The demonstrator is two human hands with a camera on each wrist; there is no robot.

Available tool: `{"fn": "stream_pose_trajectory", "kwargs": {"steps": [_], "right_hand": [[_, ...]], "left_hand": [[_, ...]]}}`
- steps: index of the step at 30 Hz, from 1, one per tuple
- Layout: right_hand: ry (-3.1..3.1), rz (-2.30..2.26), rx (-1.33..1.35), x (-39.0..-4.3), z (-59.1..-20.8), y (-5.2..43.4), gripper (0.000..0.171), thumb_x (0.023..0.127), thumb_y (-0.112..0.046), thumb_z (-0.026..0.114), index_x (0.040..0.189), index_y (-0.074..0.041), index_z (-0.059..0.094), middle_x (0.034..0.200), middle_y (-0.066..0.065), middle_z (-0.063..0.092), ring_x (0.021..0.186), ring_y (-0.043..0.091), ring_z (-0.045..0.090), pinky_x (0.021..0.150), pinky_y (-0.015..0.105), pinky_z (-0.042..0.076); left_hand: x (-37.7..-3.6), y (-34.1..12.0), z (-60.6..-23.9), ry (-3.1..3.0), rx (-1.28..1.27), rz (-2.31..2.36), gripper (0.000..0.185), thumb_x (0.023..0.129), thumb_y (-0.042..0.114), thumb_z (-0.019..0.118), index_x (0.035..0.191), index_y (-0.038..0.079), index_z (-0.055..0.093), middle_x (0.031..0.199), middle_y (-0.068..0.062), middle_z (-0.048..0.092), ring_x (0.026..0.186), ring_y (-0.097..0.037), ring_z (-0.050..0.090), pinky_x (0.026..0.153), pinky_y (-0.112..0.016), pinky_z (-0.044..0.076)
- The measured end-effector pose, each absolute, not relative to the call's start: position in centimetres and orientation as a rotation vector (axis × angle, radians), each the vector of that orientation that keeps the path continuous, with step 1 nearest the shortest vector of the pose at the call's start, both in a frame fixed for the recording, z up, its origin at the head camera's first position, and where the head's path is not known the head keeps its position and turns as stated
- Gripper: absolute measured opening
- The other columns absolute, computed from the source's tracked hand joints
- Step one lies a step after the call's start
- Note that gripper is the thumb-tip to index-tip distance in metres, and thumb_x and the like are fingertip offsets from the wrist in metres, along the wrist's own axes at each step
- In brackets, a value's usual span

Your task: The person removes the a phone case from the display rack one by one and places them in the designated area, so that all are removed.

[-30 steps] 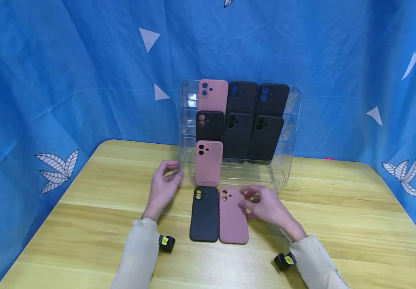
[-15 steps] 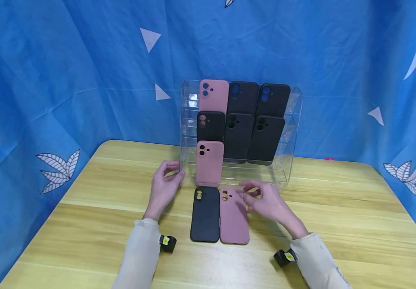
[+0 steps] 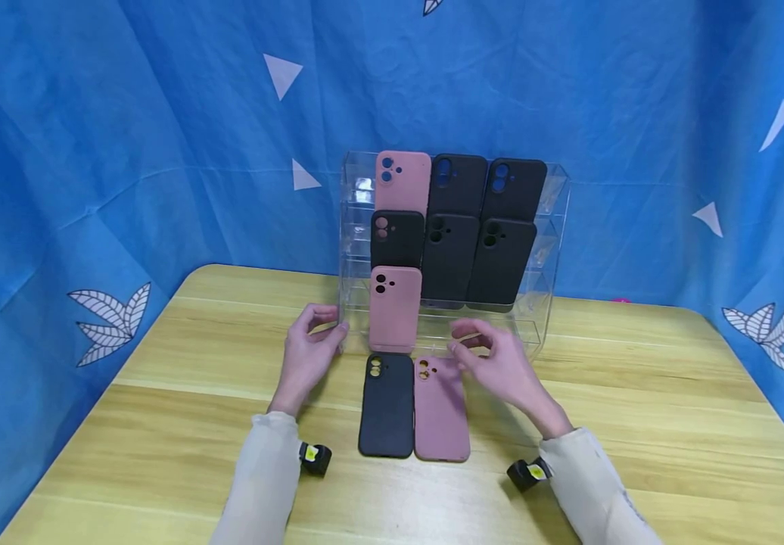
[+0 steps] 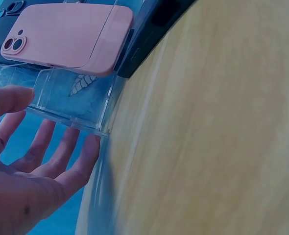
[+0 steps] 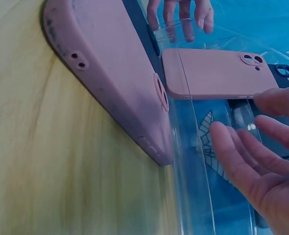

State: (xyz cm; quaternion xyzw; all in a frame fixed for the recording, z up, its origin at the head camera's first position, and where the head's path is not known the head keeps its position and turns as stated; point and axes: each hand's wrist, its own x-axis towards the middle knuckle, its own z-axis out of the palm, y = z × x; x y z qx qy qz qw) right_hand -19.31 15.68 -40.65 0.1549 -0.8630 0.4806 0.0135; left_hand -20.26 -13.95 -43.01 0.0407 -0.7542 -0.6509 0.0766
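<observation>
The wood-grain table (image 3: 160,454) bears a clear rack (image 3: 436,324), a black phone case (image 3: 387,409) and a pink phone case (image 3: 442,420).

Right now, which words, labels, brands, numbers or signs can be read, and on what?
No readable text in any view.
Phone cases: no lettering visible.
Clear stand: none seen.
Yellow patches on the wrist cameras: any marks too small to read.
Blue cloth: leaf prints and white shapes, no letters.

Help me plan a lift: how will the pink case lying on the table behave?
The pink case is probably light: table shows through its camera holes, suggesting an empty shell. Probably not floppy: its edges hold their shape. Lying flat, it would likely slide, not roll.
</observation>
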Motion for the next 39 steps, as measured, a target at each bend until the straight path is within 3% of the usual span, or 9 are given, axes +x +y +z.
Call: {"fn": "stream_pose_trajectory", "kwargs": {"steps": [7, 10, 17, 27, 30, 36, 39], "right_hand": [[-2.584, 1.517, 0.485, -19.8, -40.1, 14.9, 0.034, 0.097, -0.014, 0.069, 0.131, -0.01, 0.065, 0.122, 0.017, 0.07, 0.108, 0.025, 0.072, 0.088, 0.038, 0.062], [-2.553, 1.535, 0.46, -20.2, -39.9, 14.4, 0.035, 0.097, -0.016, 0.07, 0.132, -0.011, 0.065, 0.12, 0.014, 0.071, 0.107, 0.024, 0.072, 0.086, 0.036, 0.062], [-2.437, 1.628, 0.458, -21.3, -39.9, 13.2, 0.036, 0.098, -0.018, 0.07, 0.133, -0.012, 0.065, 0.118, 0.017, 0.069, 0.107, 0.026, 0.071, 0.079, 0.019, 0.057], [-2.383, 1.705, 0.428, -22.1, -39.8, 11.9, 0.041, 0.099, -0.017, 0.069, 0.139, -0.016, 0.061, 0.121, 0.013, 0.068, 0.108, 0.025, 0.069, 0.086, 0.03, 0.059], [-2.376, 1.699, 0.435, -22.2, -39.8, 11.6, 0.042, 0.099, -0.017, 0.069, 0.14, -0.018, 0.06, 0.119, 0.013, 0.068, 0.106, 0.025, 0.07, 0.083, 0.032, 0.059], [-2.387, 1.638, 0.461, -22.5, -39.6, 11.0, 0.049, 0.098, -0.016, 0.069, 0.145, -0.022, 0.056, 0.117, 0.012, 0.069, 0.105, 0.027, 0.072, 0.079, 0.025, 0.057], [-2.401, 1.582, 0.483, -22.7, -39.5, 10.9, 0.051, 0.098, -0.015, 0.069, 0.147, -0.024, 0.055, 0.116, 0.012, 0.07, 0.104, 0.027, 0.073, 0.079, 0.033, 0.061]], "left_hand": [[-20.3, -14.0, -43.0, -2.261, 0.136, -1.975, 0.032, 0.095, 0.009, 0.069, 0.125, 0.009, 0.061, 0.13, -0.015, 0.063, 0.117, -0.036, 0.068, 0.081, -0.038, 0.063], [-20.3, -14.1, -43.0, -2.263, 0.136, -1.981, 0.032, 0.095, 0.01, 0.069, 0.126, 0.01, 0.061, 0.131, -0.015, 0.063, 0.118, -0.036, 0.067, 0.082, -0.037, 0.063], [-20.4, -14.1, -42.9, -2.25, 0.128, -1.995, 0.033, 0.095, 0.009, 0.069, 0.126, 0.01, 0.061, 0.13, -0.015, 0.063, 0.118, -0.035, 0.068, 0.08, -0.033, 0.062], [-20.3, -14.0, -42.8, -2.261, 0.135, -1.986, 0.033, 0.095, 0.009, 0.069, 0.127, 0.01, 0.06, 0.131, -0.015, 0.063, 0.118, -0.036, 0.068, 0.081, -0.036, 0.062], [-20.3, -14.0, -42.8, -2.262, 0.13, -1.989, 0.033, 0.095, 0.01, 0.068, 0.127, 0.01, 0.06, 0.131, -0.015, 0.063, 0.118, -0.036, 0.067, 0.082, -0.037, 0.062], [-20.3, -14.0, -42.9, -2.272, 0.141, -1.975, 0.033, 0.095, 0.01, 0.069, 0.126, 0.011, 0.061, 0.131, -0.015, 0.063, 0.118, -0.036, 0.068, 0.083, -0.038, 0.062], [-20.2, -14.0, -42.8, -2.274, 0.144, -1.978, 0.033, 0.095, 0.01, 0.069, 0.126, 0.011, 0.06, 0.131, -0.014, 0.063, 0.118, -0.035, 0.068, 0.081, -0.036, 0.062]]}}
